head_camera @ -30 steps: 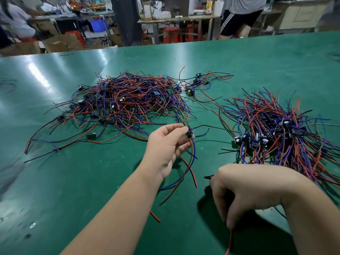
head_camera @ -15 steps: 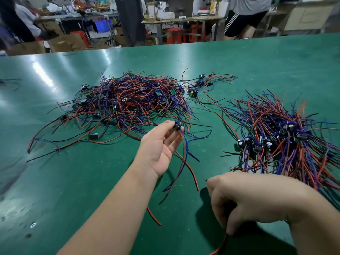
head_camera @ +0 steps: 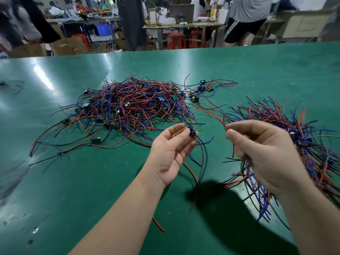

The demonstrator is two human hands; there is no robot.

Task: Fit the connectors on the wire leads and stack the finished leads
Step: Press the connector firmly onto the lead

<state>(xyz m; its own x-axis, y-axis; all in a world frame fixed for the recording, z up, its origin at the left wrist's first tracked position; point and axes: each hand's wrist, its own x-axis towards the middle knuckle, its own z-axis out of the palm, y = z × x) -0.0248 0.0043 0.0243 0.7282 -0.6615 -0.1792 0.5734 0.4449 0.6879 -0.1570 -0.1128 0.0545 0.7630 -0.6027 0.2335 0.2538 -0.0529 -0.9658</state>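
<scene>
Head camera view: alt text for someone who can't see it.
The left hand pinches a wire lead by its small dark end while the right hand pinches a red wire, above a green table. A tangled wire pile lies behind, a second pile at right.

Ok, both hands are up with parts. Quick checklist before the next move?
1. Left hand pinches the connector: ok.
2. Right hand pinches the red wire near its end: ok.
3. Red wire seated in connector: not ok, they are apart.
4. Connector opening facing the wire: cannot tell, blurred.
5. Red wire's far end free of the loose pile: cannot tell.
6. Finished stack within reach beside right hand: ok.
</scene>
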